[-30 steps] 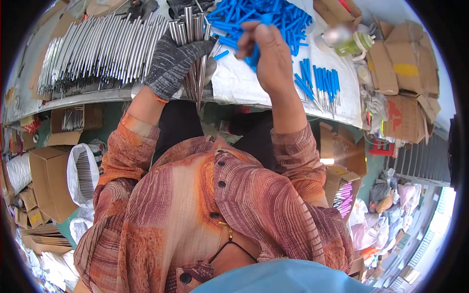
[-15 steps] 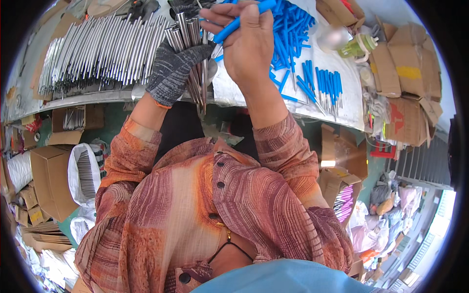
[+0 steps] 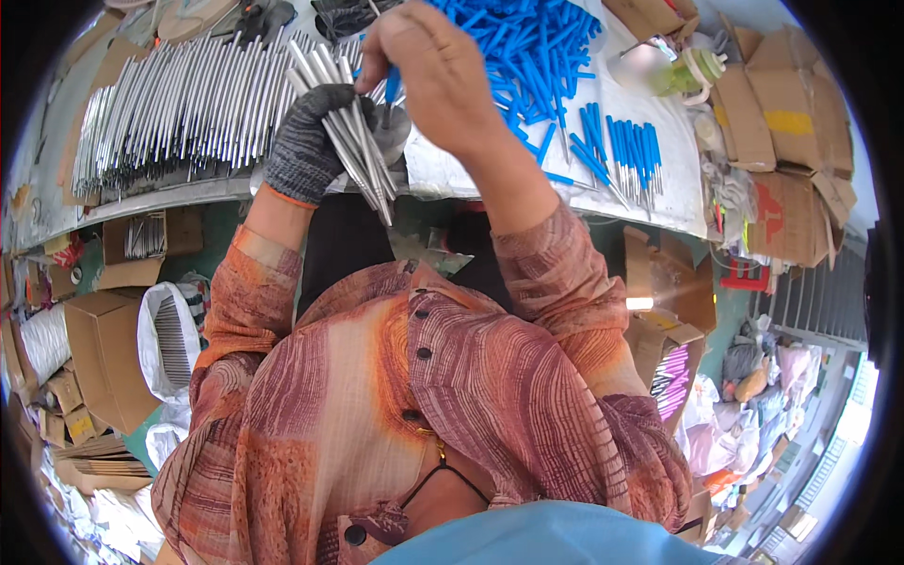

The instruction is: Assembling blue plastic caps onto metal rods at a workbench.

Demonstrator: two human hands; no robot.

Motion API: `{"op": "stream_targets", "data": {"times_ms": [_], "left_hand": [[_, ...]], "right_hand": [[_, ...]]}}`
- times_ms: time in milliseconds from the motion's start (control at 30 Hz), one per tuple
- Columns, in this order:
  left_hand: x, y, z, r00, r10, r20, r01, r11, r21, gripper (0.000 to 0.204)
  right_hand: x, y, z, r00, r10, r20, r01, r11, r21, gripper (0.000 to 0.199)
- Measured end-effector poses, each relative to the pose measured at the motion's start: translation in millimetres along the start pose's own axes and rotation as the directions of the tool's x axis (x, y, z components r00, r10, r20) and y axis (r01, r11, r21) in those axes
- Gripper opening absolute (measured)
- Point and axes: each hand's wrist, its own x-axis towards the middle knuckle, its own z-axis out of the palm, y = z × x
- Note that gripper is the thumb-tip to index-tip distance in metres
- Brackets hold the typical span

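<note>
My left hand (image 3: pixel 306 146) wears a grey knitted glove with an orange cuff, and it is closed around a bundle of thin metal rods (image 3: pixel 353 132). The rods are smooth, bright and straight, and they fan out above and below my fist, just over the near edge of the worktop (image 3: pixel 452 174). My right hand (image 3: pixel 438 75) is bare and curled, its fingers pinched on a blue plastic sleeve (image 3: pixel 391 87) that stands against the top of the bundle, touching the rods.

The worktop is covered with a pale, slightly creased sheet. On its left part lies a broad row of loose metal rods (image 3: pixel 179 108), side by side, shiny and ridged like a washboard. Toward the far middle sits a heap of blue sleeves (image 3: pixel 527 52), matt, narrow and tube-shaped, tumbled across each other. Near the right edge a smaller batch of blue sleeves (image 3: pixel 626 151) lies more neatly lined up. A pale green lidded cup (image 3: pixel 683 71) stands beyond them, by flattened brown cardboard (image 3: pixel 786 141).

Under the left end of the worktop are open cardboard boxes (image 3: pixel 104 348) and a white woven sack (image 3: pixel 169 339) with more rods in it. My shirt (image 3: pixel 424 395) is a thin fabric printed in orange, rust and pink streaks, with dark buttons.
</note>
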Motion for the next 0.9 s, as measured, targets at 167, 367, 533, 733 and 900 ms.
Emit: {"op": "stream_targets", "data": {"times_ms": [167, 367, 533, 733, 900], "left_hand": [[3.6, 23.7, -13.5, 0.998, -0.024, 0.061, 0.026, 0.999, -0.04, 0.025], [-1.4, 32.6, -9.3, 0.998, 0.052, -0.033, -0.05, 0.996, 0.079, 0.018], [-14.2, 37.0, -24.7, 0.999, 0.04, 0.0, -0.04, 0.999, 0.037, 0.024], [-1.1, 37.2, -29.9, 0.99, 0.051, -0.132, -0.041, 0.996, 0.073, 0.024], [-1.5, 45.7, -26.8, 0.936, 0.189, -0.297, -0.143, 0.975, 0.167, 0.021]], "right_hand": [[-15.9, 37.3, 9.4, 0.993, 0.005, -0.12, -0.004, 1.0, 0.004, 0.028], [-23.4, 53.6, 12.8, 0.962, -0.077, -0.261, 0.041, 0.989, -0.141, 0.031], [-16.5, 46.5, -95.2, 0.673, -0.149, -0.724, -0.212, 0.9, -0.382, 0.025], [-186.0, 163.3, -251.9, 0.86, -0.245, -0.448, -0.465, -0.015, -0.885, 0.035], [-172.3, 137.0, -186.9, 0.792, 0.312, -0.524, -0.6, 0.247, -0.761, 0.04]]}}
